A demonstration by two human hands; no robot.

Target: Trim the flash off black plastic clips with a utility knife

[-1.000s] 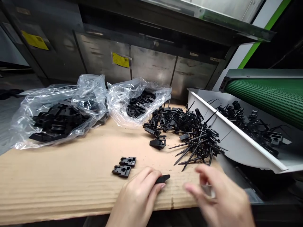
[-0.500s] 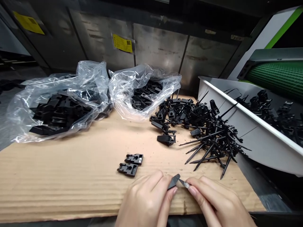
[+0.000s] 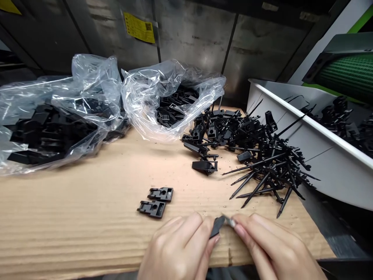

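Observation:
Near the front edge of the cardboard, my left hand (image 3: pixel 180 247) is closed in a pinch on a small black plastic part (image 3: pixel 217 227). Beside it my right hand (image 3: pixel 271 243) pinches a small metal blade (image 3: pixel 230 221), whose tip meets or nearly meets the part's upper end. The blade is slightly blurred, and its rear end is hidden by my fingers. Just beyond my left hand lie two black plastic clips, a nearer one (image 3: pixel 152 209) and a farther one (image 3: pixel 161 193), side by side with their hollow faces up.
A heap of black moulded pieces with thin sprues (image 3: pixel 262 163) lies to the right on the cardboard sheet (image 3: pixel 96 206). Two clear plastic bags of black parts, one left (image 3: pixel 96 74) and one centre (image 3: pixel 140 101), stand behind. A white bin (image 3: pixel 291 132) borders the right side.
The camera view has shifted, so the background sits higher and more spread out. The part in my left hand has tilted slightly, and the blade has changed angle at the part's tip.

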